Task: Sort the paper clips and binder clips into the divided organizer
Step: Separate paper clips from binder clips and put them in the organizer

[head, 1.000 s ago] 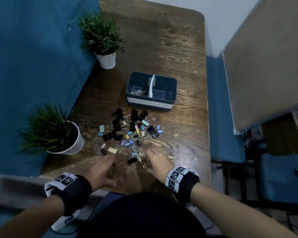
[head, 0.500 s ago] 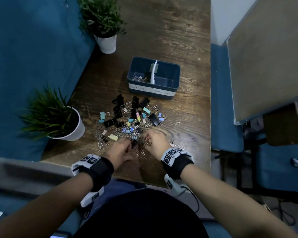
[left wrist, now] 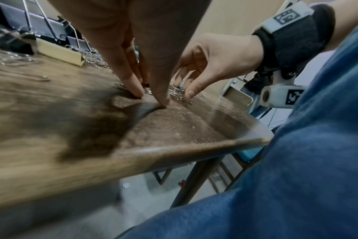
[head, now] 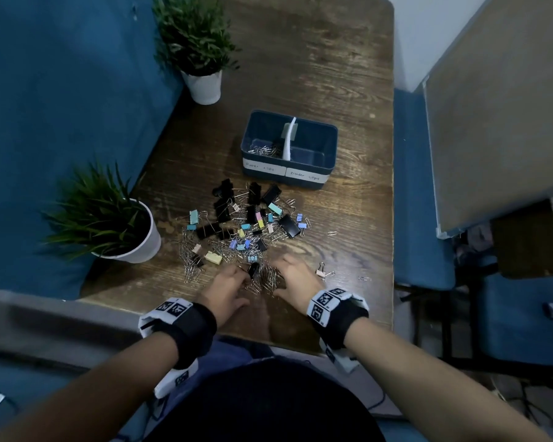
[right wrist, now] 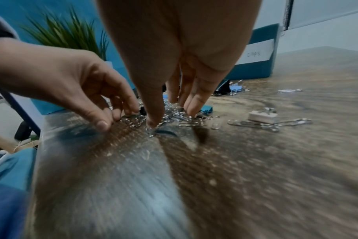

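The dark blue divided organizer (head: 313, 173) stands mid-table with a white divider (head: 288, 140). Silver paper clips (head: 264, 150) lie in its left compartment; the right one looks bare. In front of it spreads a mixed pile of black and coloured binder clips (head: 253, 218) and loose paper clips. At the pile's near edge, my left hand (head: 237, 275) (left wrist: 151, 98) and right hand (head: 284, 269) (right wrist: 172, 116) press their fingertips onto the table on either side of a small heap of paper clips (head: 266, 280) (right wrist: 174, 115). Neither hand has lifted anything.
A beige binder clip (head: 213, 257) (left wrist: 59, 51) lies left of my left hand. A small pale binder clip (head: 320, 272) (right wrist: 262, 116) lies right of my right hand. Two potted plants (head: 201, 49) (head: 109, 224) stand along the left edge. Blue chairs (head: 422, 186) are on the right.
Both hands have moved forward from the near table edge into the pile and drawn toward each other, raking paper clips into a heap between them.
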`<state>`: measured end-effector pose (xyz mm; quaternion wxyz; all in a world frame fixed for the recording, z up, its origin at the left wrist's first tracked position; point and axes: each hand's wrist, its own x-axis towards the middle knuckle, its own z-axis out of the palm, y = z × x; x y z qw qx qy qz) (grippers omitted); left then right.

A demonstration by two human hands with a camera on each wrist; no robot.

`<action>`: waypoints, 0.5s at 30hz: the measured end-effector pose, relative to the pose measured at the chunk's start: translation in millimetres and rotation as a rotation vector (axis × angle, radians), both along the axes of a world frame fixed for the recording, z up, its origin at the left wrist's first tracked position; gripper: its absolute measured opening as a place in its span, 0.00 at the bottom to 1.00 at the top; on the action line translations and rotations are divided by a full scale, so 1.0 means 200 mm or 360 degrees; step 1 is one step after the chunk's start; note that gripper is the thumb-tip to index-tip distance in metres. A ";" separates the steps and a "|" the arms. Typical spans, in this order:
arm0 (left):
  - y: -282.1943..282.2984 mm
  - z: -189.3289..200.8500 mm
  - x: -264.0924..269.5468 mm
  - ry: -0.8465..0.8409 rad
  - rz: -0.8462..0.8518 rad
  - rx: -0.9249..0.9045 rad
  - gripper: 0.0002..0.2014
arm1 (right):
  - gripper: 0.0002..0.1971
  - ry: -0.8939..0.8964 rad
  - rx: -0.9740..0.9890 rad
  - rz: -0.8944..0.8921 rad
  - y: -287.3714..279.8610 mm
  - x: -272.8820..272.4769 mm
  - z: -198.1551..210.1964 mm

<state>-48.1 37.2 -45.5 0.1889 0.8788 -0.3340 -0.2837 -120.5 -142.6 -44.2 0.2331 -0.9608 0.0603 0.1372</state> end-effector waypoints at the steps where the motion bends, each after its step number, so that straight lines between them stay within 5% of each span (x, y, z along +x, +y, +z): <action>1: 0.02 0.00 0.00 -0.0004 -0.0040 -0.0013 0.23 | 0.31 -0.0028 0.0015 -0.0005 -0.02 -0.01 0.01; 7: 0.03 -0.03 0.00 -0.0051 -0.0344 -0.0039 0.22 | 0.26 -0.0013 0.0106 -0.0103 -0.02 -0.08 0.02; 15: -0.06 0.00 0.09 -0.0141 -0.0259 -0.0075 0.29 | 0.26 0.0015 0.0127 -0.0177 -0.09 0.04 0.05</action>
